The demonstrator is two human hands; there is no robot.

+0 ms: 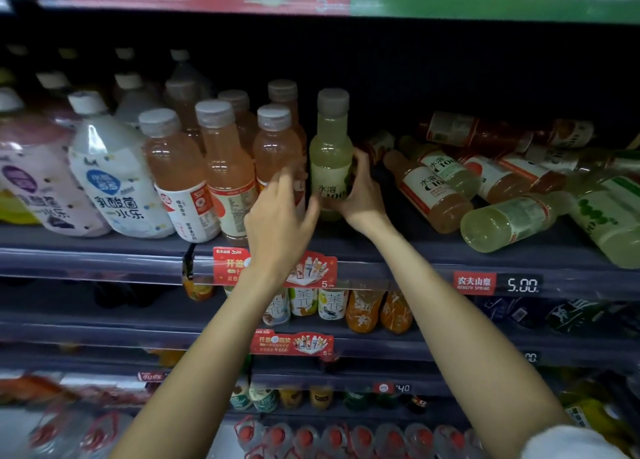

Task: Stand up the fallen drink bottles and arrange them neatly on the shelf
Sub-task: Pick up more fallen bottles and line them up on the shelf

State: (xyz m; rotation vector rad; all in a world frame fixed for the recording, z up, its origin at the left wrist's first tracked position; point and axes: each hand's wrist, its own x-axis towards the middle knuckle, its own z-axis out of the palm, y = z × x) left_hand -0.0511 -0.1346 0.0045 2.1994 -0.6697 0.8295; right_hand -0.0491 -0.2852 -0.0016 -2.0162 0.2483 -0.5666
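A pale green drink bottle [330, 153] stands upright on the dark shelf [398, 250], just right of several upright pink bottles [225, 160]. My right hand [360, 199] grips its lower body from the right. My left hand [280, 212] is in front of the pink bottles, fingers spread, thumb close to the green bottle's label. To the right, several fallen bottles lie on their sides: a pink one [429, 192], a green one [509, 221], and more piled behind [502, 140].
Large white and pink yoghurt-drink bottles [114, 171] lean at the shelf's left. Price strips and a red promo tag [273, 268] run along the shelf edge. Lower shelves hold tea and juice bottles [332, 302]. Bare shelf lies between the green bottle and the pile.
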